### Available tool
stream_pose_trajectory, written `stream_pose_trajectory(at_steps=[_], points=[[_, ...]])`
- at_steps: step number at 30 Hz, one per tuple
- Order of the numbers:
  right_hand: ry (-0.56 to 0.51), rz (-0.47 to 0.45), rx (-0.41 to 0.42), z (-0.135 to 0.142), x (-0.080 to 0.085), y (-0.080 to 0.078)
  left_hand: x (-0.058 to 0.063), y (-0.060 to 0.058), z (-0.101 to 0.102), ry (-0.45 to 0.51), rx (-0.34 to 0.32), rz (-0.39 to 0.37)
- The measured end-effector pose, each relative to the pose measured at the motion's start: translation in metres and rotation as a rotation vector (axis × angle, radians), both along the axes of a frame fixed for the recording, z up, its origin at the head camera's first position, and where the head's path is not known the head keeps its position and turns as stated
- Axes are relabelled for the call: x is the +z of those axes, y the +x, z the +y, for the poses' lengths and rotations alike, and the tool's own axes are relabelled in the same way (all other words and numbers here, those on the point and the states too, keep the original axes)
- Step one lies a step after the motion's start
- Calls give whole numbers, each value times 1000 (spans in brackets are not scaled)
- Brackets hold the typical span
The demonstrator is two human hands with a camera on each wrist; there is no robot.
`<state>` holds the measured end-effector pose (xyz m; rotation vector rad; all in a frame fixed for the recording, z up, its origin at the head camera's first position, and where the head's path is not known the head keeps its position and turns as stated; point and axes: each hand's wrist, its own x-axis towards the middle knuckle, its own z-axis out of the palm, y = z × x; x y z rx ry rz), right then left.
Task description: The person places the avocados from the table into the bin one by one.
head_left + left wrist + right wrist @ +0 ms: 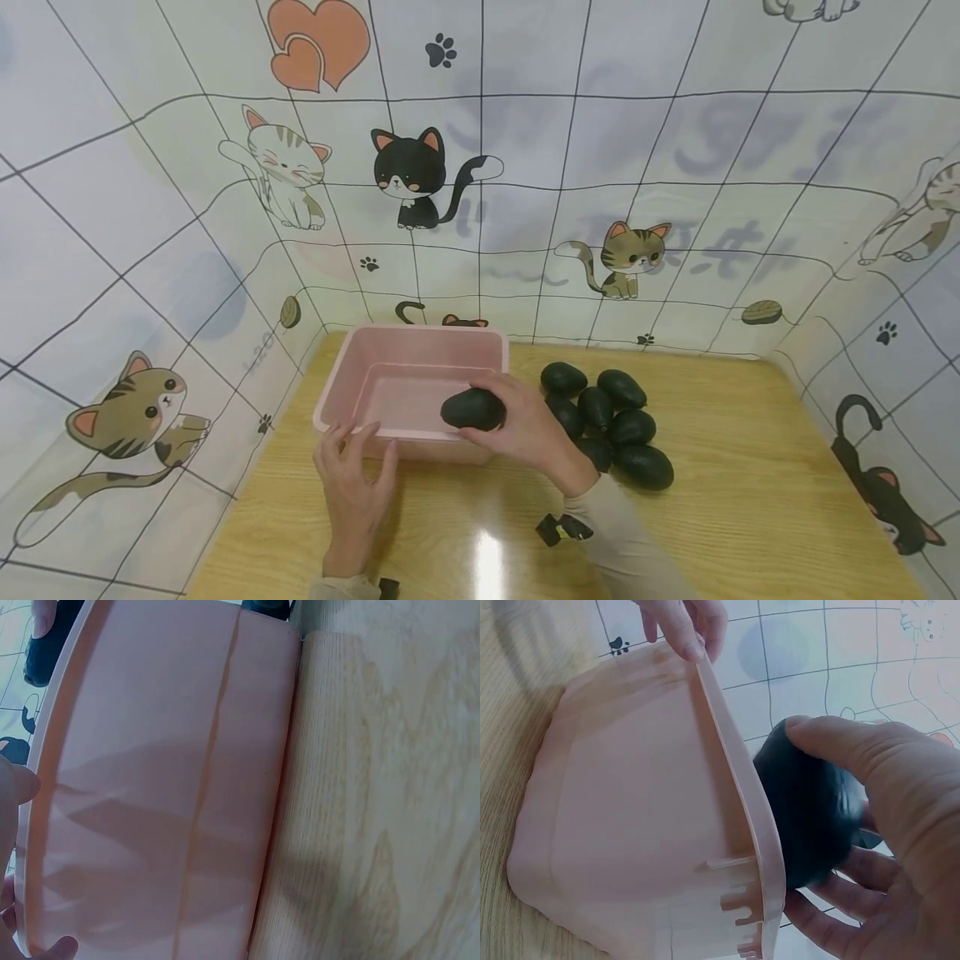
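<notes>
A pink plastic bin [427,450] stands on the table. My right hand [521,421] grips a dark green avocado [474,409] over the bin's near right rim, fingers and thumb around its right end. In the right wrist view, the held avocado [806,806] is just past the bin's rim [739,772]. At the near left corner, my left hand [356,492] holds the rim between thumb and fingers. The left wrist view shows fingertips on both sides of the rim and the bin's outer wall [150,750].
Several dark avocados [632,427] lie clustered on the wooden table [750,500], right of the bin. A wall covering [525,208] printed with cats and grid lines rises behind and at both sides. Each sleeve has a small black device [562,528] at the wrist.
</notes>
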<state>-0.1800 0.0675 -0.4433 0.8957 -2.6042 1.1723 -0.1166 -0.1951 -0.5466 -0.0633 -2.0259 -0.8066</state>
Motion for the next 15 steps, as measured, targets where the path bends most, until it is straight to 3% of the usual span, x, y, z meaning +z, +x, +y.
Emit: stream_pose_trajectory(at_steps=[7, 15], points=[[-4, -62, -43, 2, -1, 4, -1, 0, 0, -5, 3, -1], [-14, -45, -83, 10, -7, 8, 0, 0, 0, -7, -10, 7]])
